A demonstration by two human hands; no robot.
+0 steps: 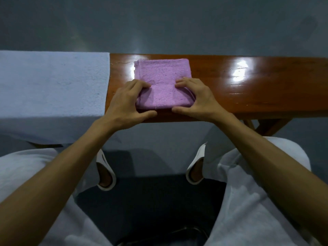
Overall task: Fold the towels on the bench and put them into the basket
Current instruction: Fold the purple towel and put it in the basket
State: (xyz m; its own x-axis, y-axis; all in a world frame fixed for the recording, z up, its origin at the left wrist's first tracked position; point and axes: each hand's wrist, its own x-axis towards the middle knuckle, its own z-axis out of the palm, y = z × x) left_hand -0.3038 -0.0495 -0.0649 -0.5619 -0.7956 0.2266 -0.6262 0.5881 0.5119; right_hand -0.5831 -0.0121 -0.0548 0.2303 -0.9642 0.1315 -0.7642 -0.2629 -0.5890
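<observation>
Okay, folded purple towel [162,80] lies on bench [248,89], mid-length. Left hand [127,102] and right hand [197,98] pinch its near corners, fingers curled on top, thumbs at front edge. Blue towel [53,82] drapes over left end.

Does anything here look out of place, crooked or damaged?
Nothing is damaged or spilled. The purple towel lies folded and fairly square on the bench; only the blue towel hangs unfolded over the bench's left end.
</observation>
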